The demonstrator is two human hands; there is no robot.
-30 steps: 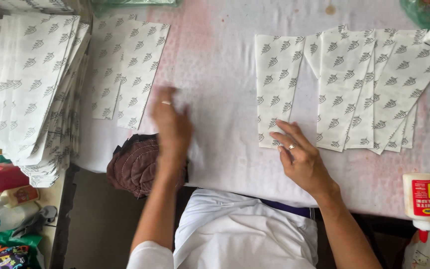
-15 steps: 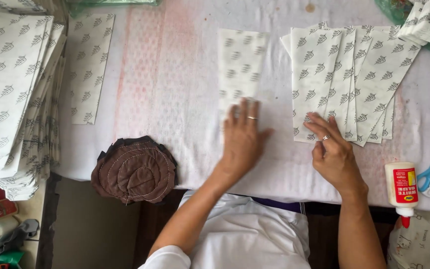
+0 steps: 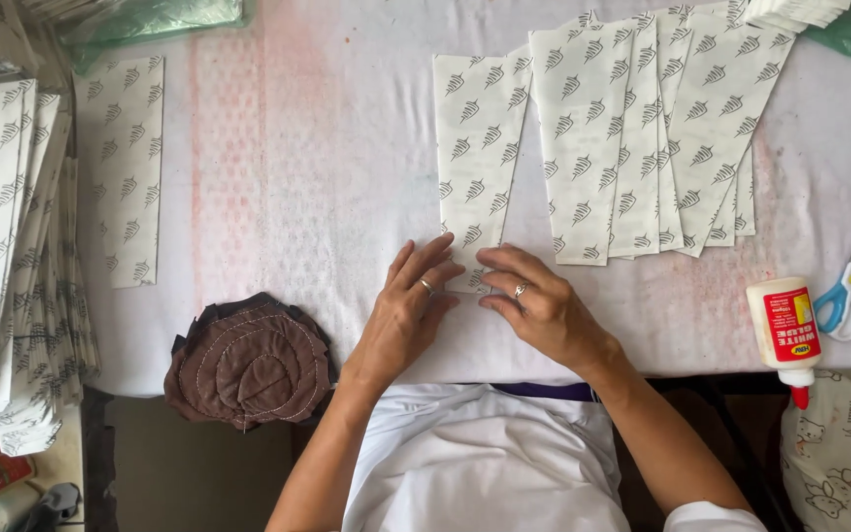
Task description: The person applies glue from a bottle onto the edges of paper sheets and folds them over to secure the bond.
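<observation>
A white paper strip (image 3: 477, 148) printed with small leaf marks lies lengthwise on the white cloth-covered table (image 3: 278, 167). Both hands meet at its near end. My left hand (image 3: 404, 313) rests on the cloth with its fingertips on the strip's bottom edge. My right hand (image 3: 534, 307) pinches that same edge between fingers and thumb. Both hands wear a ring. Just to the right lies a fanned row of several more printed strips (image 3: 642, 128).
A tall stack of printed sheets (image 3: 2, 256) fills the left edge, with one strip (image 3: 125, 167) beside it. A brown quilted pad (image 3: 248, 360) hangs at the front edge. A glue bottle (image 3: 788, 330) and blue-handled scissors (image 3: 844, 296) lie at the right.
My left hand has come from the left side to the strip's near end. My right hand has shifted left onto the same end. The view has swung right.
</observation>
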